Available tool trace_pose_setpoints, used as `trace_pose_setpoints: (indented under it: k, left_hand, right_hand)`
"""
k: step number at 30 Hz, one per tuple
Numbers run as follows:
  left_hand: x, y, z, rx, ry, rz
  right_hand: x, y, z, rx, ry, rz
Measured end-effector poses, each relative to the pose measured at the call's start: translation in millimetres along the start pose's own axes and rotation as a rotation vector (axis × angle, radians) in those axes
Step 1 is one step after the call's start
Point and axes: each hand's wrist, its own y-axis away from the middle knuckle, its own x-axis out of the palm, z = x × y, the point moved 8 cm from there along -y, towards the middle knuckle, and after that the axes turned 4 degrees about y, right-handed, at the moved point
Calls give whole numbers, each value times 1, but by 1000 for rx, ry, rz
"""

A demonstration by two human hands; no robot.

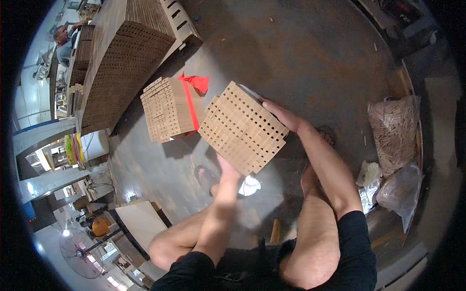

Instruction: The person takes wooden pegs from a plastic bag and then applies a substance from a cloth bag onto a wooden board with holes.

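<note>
Between my two hands is a block-like bundle of light wooden strips (245, 128), tilted, its stepped end face dotted with rows of drilled holes. My left hand (227, 166) supports its lower left side, the fingers mostly hidden beneath. My right hand (280, 115) presses along its upper right side, fingers stretched over the edge. Just to the left, a second bundle of drilled strips (162, 110) rests on the floor with a red cloth band (190, 105) tied around it. The band's loose end flares out at the top.
A tall stack of drilled wooden boards (124, 60) stands at the far left, with a person (63, 43) beyond it. Clear bags of wooden pegs (394, 131) lie at the right. Something white (250, 185) is on the floor below the bundle. A fan (80, 252) stands lower left.
</note>
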Motion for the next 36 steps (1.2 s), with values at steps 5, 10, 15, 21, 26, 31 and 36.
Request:
trace_pose_setpoints:
  k: [5, 10, 15, 21, 26, 31, 36]
  left_hand:
    - [-3, 17, 5, -94, -35, 35]
    - [-37, 61, 6, -143, -250, -210]
    - [20, 78, -57, 512, -962, -178]
    - [94, 72, -10, 918, -2250, 90]
    - [55, 115, 37, 844, -2299, 268]
    - [73, 129, 34, 768, -2161, 401]
    - [60, 130, 51, 892, -2229, 282]
  right_hand:
    - [40, 69, -52, -5, -164, 34]
    - [47, 122, -51, 95, -35, 9]
    - [43, 92, 83, -365, 928, -362]
    - [98, 38, 47, -550, 1411, -120]
    - [96, 37, 51, -414, 1379, -119]
    - [46, 6, 59, -204, 1310, -406]
    - [16, 12, 85, -276, 1195, -621]
